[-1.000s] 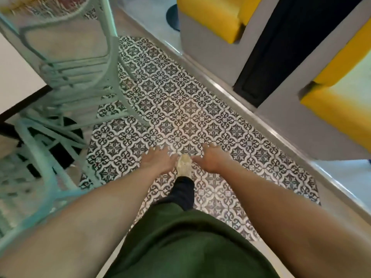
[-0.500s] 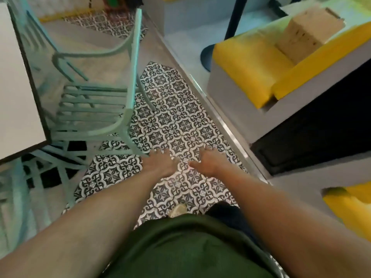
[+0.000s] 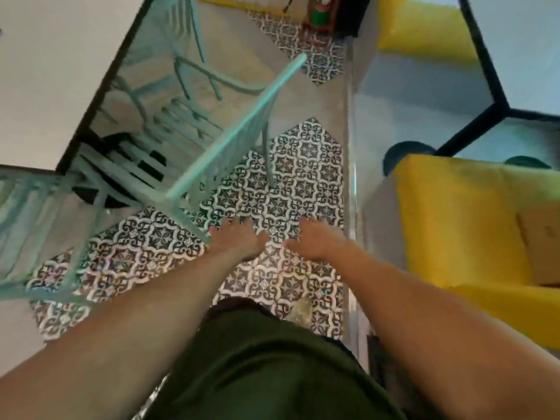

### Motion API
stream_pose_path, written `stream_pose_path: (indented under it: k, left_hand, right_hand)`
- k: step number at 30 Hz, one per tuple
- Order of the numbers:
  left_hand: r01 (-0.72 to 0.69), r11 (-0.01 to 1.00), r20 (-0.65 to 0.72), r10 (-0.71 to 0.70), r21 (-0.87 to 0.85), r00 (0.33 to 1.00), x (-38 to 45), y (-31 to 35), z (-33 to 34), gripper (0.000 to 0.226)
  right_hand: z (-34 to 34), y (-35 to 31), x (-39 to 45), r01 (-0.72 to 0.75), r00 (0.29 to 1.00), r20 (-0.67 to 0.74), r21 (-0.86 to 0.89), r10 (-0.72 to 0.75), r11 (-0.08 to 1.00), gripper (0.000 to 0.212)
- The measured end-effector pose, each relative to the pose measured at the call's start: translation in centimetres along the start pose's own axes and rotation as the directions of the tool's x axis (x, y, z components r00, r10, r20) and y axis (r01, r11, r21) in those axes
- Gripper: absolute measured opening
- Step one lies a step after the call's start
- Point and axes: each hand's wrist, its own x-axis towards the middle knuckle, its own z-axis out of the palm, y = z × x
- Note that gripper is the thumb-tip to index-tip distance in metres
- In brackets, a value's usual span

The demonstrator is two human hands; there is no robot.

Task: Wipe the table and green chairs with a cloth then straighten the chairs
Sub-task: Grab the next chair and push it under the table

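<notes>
A white table (image 3: 51, 80) with a dark edge fills the upper left. One green slatted chair (image 3: 194, 131) stands pushed partly under it, its backrest rail running diagonally toward me. A second green chair (image 3: 39, 213) sits at the left edge, blurred. My left hand (image 3: 239, 241) hangs palm down over the patterned floor, fingers straight, just right of the near chair's leg and holding nothing. My right hand (image 3: 318, 241) hangs beside it, also empty with fingers loose. No cloth is in view.
Patterned black-and-white tiles (image 3: 291, 183) run ahead between the chairs and a raised step edge (image 3: 351, 177). A yellow bench (image 3: 466, 231) holding a cardboard box (image 3: 542, 247) lies to the right. A black-framed table (image 3: 500, 71) is upper right. A red-and-green object (image 3: 322, 10) stands far ahead.
The view has swung as I move along the tiled strip; the near green chair and the yellow bench now lie closer. Both hands stay empty and held out in front.
</notes>
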Motion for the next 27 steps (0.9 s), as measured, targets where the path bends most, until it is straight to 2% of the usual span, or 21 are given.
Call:
stream_pose_path:
  k: [3,5,8,9,11,14,17,22,25,27]
  left_hand:
    - [0.050,0.995,-0.060,-0.055,-0.083,0.997,0.5,3.2,-2.8,0.076]
    - [0.020,0.996,-0.221,-0.039,-0.090,0.974,0.5,4.4,-5.3,0.073]
    - [-0.025,0.994,-0.548,-0.037,-0.104,0.836,1.1,4.7,-10.2,0.073]
    - [-0.015,0.990,-0.615,-0.076,-0.141,0.785,1.5,4.3,-11.9,0.078]
    - [0.055,0.973,-0.661,-0.193,-0.224,0.725,2.6,3.0,-14.9,0.090]
    - [0.148,0.944,-0.633,-0.310,-0.296,0.709,4.7,0.4,-17.8,0.102]
    - [0.203,0.911,-0.559,-0.384,-0.359,0.735,6.6,-1.1,-19.3,0.110]
    - [0.304,0.870,-0.416,-0.460,-0.388,0.785,8.9,-3.0,-19.6,0.120]
    - [0.363,0.865,-0.290,-0.467,-0.347,0.835,9.5,-3.2,-18.9,0.124]
    - [0.395,0.856,-0.148,-0.461,-0.335,0.875,10.3,-2.6,-17.8,0.121]
  right_hand:
    - [-4.1,2.2,2.8,0.079,0.997,-0.002,-0.105,-0.080,0.991,0.090]
    - [-7.2,2.4,4.5,0.158,0.986,-0.031,-0.143,-0.164,0.977,0.089]
    - [-12.9,0.9,7.5,0.308,0.936,-0.103,-0.220,-0.336,0.926,0.087]
    - [-14.7,0.1,8.5,0.360,0.905,-0.146,-0.241,-0.400,0.901,0.087]
    - [-18.3,-2.0,10.4,0.454,0.823,-0.237,-0.271,-0.516,0.849,0.082]
    - [-23.0,-5.1,12.7,0.557,0.713,-0.323,-0.279,-0.623,0.782,0.082]
    - [-25.8,-7.5,15.3,0.613,0.646,-0.288,-0.357,-0.707,0.705,0.090]
    - [-28.7,-8.4,19.7,0.656,0.637,-0.146,-0.413,-0.757,0.632,0.101]
    - [-28.8,-7.8,22.1,0.655,0.680,-0.012,-0.440,-0.733,0.614,0.108]
    - [-28.7,-7.2,23.9,0.624,0.739,0.097,-0.473,-0.667,0.622,0.105]
